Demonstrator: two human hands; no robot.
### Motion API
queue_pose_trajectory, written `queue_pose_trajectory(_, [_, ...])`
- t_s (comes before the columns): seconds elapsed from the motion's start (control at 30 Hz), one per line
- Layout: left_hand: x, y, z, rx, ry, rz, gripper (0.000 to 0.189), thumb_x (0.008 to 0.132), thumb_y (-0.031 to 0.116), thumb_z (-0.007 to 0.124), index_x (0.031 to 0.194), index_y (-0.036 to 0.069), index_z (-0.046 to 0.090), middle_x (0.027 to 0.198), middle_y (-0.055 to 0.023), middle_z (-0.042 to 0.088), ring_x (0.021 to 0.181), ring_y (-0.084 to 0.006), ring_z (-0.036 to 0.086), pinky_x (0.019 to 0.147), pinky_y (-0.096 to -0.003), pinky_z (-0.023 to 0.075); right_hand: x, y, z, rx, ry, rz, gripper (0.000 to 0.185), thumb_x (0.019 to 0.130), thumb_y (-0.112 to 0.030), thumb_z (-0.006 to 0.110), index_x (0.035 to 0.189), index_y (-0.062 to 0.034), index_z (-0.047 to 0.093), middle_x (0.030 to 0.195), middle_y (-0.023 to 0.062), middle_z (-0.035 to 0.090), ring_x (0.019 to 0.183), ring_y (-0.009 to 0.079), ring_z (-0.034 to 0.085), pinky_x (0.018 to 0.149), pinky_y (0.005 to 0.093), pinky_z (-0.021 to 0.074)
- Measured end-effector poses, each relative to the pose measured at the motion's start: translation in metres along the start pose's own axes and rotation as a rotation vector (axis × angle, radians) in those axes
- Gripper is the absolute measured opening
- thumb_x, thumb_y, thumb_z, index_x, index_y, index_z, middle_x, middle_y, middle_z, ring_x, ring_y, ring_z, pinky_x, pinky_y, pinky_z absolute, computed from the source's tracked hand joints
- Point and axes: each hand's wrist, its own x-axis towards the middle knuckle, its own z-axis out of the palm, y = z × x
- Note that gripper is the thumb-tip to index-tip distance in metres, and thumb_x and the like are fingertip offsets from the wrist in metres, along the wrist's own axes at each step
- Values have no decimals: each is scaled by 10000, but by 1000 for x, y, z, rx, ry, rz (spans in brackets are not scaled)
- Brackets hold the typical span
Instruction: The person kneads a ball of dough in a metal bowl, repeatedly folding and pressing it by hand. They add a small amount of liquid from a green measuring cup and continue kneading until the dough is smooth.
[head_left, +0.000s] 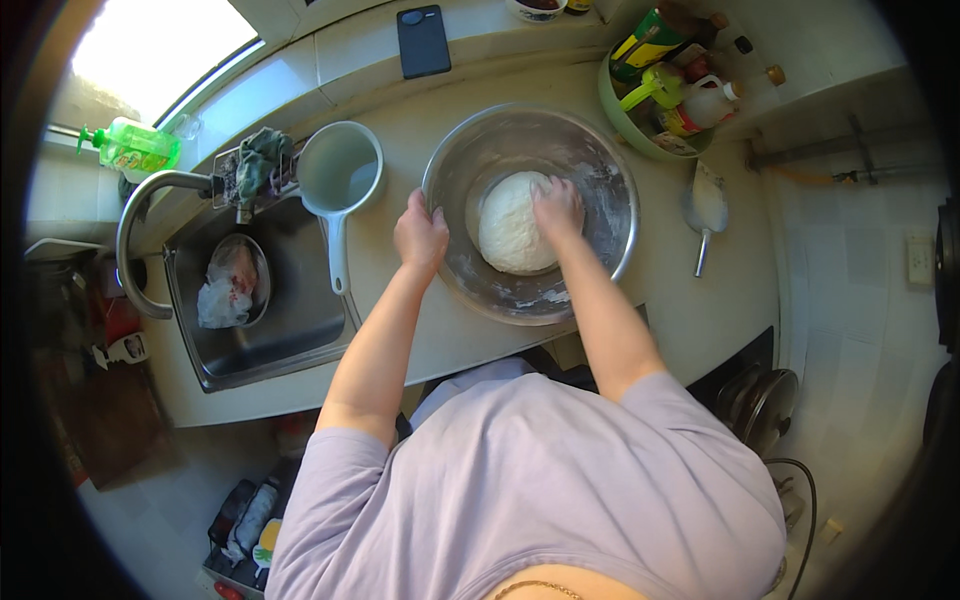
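Observation:
A large stainless steel mixing bowl (517, 306) rests on the countertop in front of me. Inside it lies a round lump of white dough (514, 225), and patches of flour cling to the bowl's wall. My left hand (421, 234) grips the bowl's left rim, thumb on the inner side. Against the upper right side of the dough presses my right hand (559, 208), its fingers curved over the edge of the lump. The underside of the dough is hidden.
Left of the bowl, a white dipper (341, 169) holding water sits beside the steel sink (300, 330) with its curved faucet (127, 225). A metal scoop (705, 199) and a green basin of bottles (626, 124) lie to the right. A phone (424, 41) rests on the back ledge.

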Motion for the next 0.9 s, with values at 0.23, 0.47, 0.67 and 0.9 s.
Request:
queue_pose_trajectory(0.23, [1,4,3,33,39,-32,416,828,147,639,1215,47,527,944,-202,680,877,-391,648,772,-463,505,25,-53,-6,-118,-454,-135,496,760,-462,676,1011,-35,692,1132,196,641,1056,335,614,902,413,485])
queue_pose_trajectory(0.47, [-5,-3,4,-54,60,-31,401,834,140,631,1211,53,527,946,-203,679,877,-398,646,770,-465,502,-70,-3,-69,-15,-237,-871,337,718,-397,737,824,-80,695,844,82,643,854,265,610,788,417,448])
queue_pose_trajectory(0.67, [-6,4,10,-34,73,-38,387,838,141,625,1204,58,529,935,-198,679,865,-397,646,765,-466,501,29,6,-39,300,-91,-485,325,865,-363,636,939,-54,702,902,167,652,862,335,613,804,405,482])
queue_pose_trajectory(0.9, [-7,9,4,-47,56,-95,354,841,146,626,1168,56,523,883,-191,679,838,-397,646,745,-476,501,20,-19,-31,-65,-976,-797,500,819,-511,632,975,-38,678,982,181,666,924,329,625,820,425,470])
